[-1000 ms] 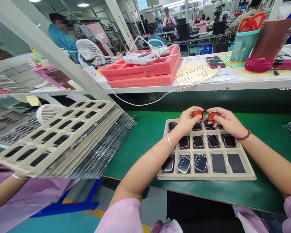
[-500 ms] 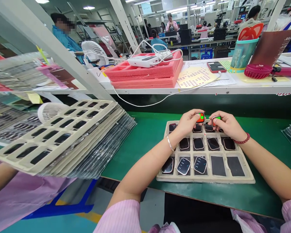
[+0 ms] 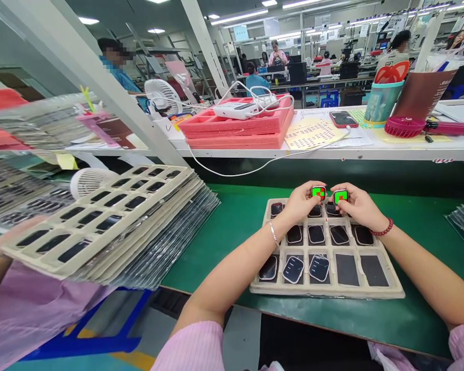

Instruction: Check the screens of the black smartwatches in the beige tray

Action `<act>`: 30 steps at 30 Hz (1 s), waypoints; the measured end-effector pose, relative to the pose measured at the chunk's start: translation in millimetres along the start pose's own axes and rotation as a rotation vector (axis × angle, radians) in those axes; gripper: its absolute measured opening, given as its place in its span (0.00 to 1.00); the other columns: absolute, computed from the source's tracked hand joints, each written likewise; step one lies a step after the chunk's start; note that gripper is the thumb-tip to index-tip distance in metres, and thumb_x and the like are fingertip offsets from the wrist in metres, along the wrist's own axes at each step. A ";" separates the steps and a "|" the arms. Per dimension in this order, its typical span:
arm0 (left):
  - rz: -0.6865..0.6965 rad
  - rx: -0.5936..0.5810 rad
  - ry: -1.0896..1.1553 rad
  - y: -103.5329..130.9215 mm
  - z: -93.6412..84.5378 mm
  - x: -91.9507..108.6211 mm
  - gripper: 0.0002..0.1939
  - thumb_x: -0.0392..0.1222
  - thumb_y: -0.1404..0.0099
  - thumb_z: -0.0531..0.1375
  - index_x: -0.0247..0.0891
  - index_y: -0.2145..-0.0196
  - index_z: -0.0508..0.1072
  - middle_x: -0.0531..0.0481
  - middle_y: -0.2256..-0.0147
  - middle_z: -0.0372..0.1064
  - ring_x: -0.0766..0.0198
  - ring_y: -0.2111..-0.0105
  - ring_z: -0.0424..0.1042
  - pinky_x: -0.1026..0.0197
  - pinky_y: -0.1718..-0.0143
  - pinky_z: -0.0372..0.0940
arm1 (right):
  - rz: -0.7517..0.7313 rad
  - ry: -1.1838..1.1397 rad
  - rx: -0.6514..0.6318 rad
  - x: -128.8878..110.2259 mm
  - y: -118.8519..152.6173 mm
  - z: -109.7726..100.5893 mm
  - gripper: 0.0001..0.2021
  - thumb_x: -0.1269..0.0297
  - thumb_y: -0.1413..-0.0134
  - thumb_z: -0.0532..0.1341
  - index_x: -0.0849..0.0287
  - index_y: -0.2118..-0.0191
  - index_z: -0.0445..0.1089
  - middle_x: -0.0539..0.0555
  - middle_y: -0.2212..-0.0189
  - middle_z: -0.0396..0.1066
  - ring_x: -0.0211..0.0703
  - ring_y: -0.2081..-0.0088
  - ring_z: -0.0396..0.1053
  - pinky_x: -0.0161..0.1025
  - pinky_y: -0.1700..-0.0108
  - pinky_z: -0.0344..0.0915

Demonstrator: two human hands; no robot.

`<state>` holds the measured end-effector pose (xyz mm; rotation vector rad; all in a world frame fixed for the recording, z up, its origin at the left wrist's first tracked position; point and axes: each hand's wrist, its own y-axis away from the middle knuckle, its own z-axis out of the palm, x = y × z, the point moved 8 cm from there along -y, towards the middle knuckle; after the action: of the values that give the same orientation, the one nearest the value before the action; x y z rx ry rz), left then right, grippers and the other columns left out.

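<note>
Both hands have a grip on a small smartwatch body, each pinched between thumb and fingers: the left hand (image 3: 299,203) holds the left watch (image 3: 318,192) and the right hand (image 3: 359,206) holds the right watch (image 3: 341,196), side by side just right of frame centre, over the far edge of the pulp tray (image 3: 394,288) on the green table (image 3: 232,226). Both lifted screens are lit in green with red patches. Judging from the tray, the work is partway along: the far and middle rows hold dark-screened watches, the near row holds three more, two of them with lit screens (image 3: 293,269), and two near-right pockets (image 3: 374,270) stand bare. At the left of the frame leans a stack of similar trays (image 3: 100,216), seemingly waiting.
</note>
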<state>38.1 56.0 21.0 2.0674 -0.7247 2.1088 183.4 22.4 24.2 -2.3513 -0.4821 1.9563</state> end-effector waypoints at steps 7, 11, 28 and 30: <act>0.014 0.004 -0.155 4.1 -0.4 6.3 0.12 0.35 0.42 0.60 0.34 0.59 0.73 0.48 0.64 0.72 0.67 0.66 0.70 0.65 0.64 0.64 | -0.022 0.038 -0.023 -4.8 1.6 2.8 0.14 0.69 0.50 0.61 0.58 0.55 0.68 0.53 0.65 0.76 0.38 0.73 0.71 0.36 0.71 0.69; 0.000 0.014 -0.156 5.8 0.1 9.1 0.09 0.39 0.41 0.60 0.35 0.62 0.72 0.50 0.66 0.71 0.68 0.68 0.68 0.66 0.66 0.63 | -0.033 0.032 -0.023 -8.8 2.3 3.5 0.11 0.68 0.50 0.61 0.58 0.58 0.69 0.52 0.67 0.76 0.38 0.73 0.70 0.36 0.71 0.68; -0.032 -0.005 -0.118 7.4 3.6 13.0 0.15 0.32 0.43 0.60 0.34 0.56 0.72 0.49 0.64 0.72 0.67 0.66 0.69 0.65 0.63 0.64 | 0.022 -0.055 0.003 -1.0 -0.8 -0.3 0.11 0.66 0.48 0.61 0.57 0.58 0.69 0.52 0.66 0.76 0.37 0.74 0.71 0.32 0.75 0.67; -0.018 -0.002 -0.139 7.0 2.6 12.9 0.15 0.32 0.43 0.60 0.35 0.56 0.72 0.49 0.63 0.72 0.67 0.66 0.70 0.64 0.63 0.64 | 0.015 -0.041 0.009 -1.6 -1.0 -0.3 0.12 0.67 0.50 0.62 0.56 0.57 0.68 0.52 0.65 0.76 0.37 0.73 0.71 0.33 0.75 0.67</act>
<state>36.8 45.5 31.5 2.2289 -0.7209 1.9693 183.2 23.0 26.0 -2.3207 -0.4584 2.0121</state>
